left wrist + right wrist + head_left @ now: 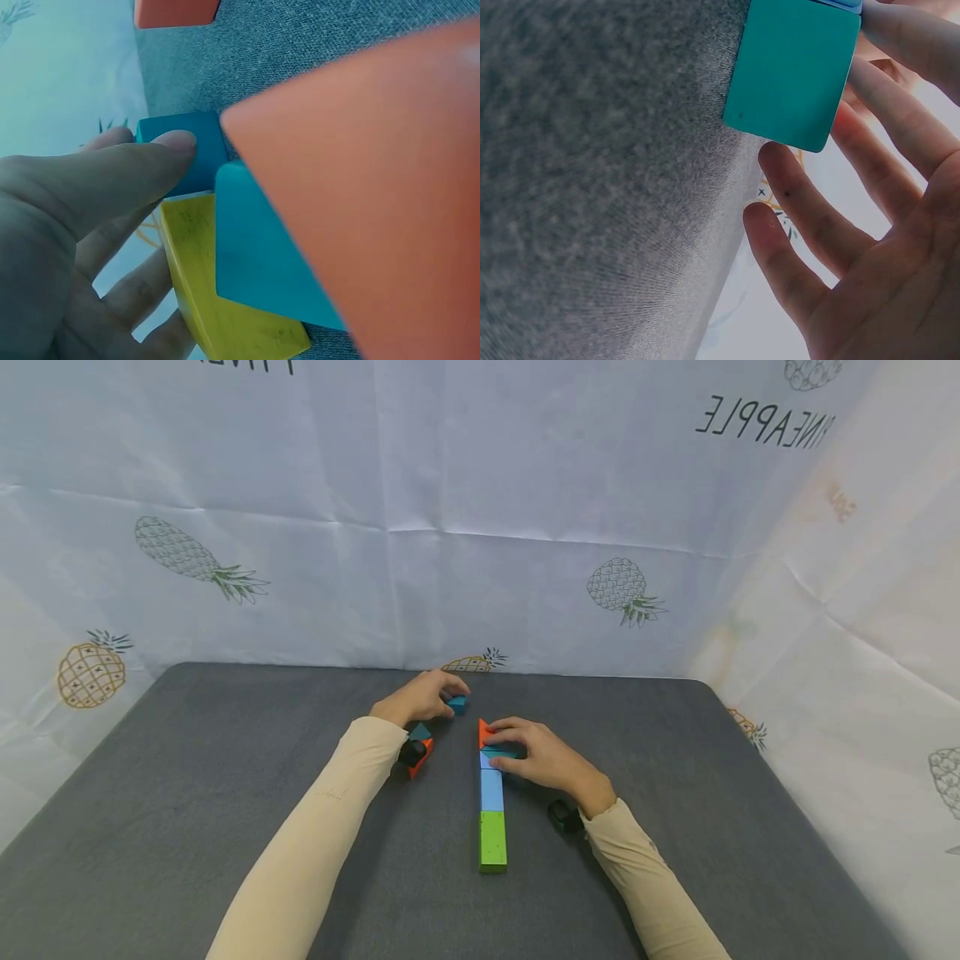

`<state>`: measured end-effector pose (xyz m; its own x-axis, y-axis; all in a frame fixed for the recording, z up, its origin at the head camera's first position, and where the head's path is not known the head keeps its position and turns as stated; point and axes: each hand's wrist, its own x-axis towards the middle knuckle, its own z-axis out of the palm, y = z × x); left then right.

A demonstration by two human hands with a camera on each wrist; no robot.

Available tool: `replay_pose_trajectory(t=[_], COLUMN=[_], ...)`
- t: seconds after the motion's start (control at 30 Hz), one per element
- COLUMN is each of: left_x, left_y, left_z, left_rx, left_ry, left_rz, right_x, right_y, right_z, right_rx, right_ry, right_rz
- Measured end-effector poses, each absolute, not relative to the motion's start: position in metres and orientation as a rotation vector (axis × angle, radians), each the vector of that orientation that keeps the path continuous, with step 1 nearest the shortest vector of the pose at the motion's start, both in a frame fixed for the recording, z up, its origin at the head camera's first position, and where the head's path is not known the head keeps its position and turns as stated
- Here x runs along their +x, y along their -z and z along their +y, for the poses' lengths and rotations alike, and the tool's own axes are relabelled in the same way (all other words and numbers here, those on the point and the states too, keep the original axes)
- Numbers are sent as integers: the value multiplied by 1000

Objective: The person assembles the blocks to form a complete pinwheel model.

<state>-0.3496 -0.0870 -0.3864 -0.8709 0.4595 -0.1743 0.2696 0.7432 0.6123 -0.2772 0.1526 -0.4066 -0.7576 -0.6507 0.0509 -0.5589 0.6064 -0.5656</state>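
Note:
At the far part of the table, my left hand [420, 697] pinches a blue block [457, 704]; the left wrist view shows the thumb lying across that block [202, 150]. A row of blocks runs toward me: an orange triangular block [483, 734], a teal block [499, 752], light blue pieces [491, 791] and a green block [492, 841] at the near end. From the right side, my right hand [547, 760] touches the far part of this row, its fingers loosely extended around the teal block [791, 75].
Beside the left wrist lie an orange block [422, 760] and a teal triangular block [420, 732]. A yellow block [232, 285] shows below the left hand's fingers. The grey table [225, 827] ends at a pineapple-print curtain [450, 593].

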Motion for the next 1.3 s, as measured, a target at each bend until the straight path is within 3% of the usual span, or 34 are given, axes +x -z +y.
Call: replay_pose_trajectory(t=[1.3], left_x=[-339], left_y=[380], left_z=[-84], left_rx=[564], left_ry=[-709], left_rz=[2661], right_x=[-276], right_y=[407], right_z=[151], right_rx=[-997], right_ry=[856], right_rz=[2683])
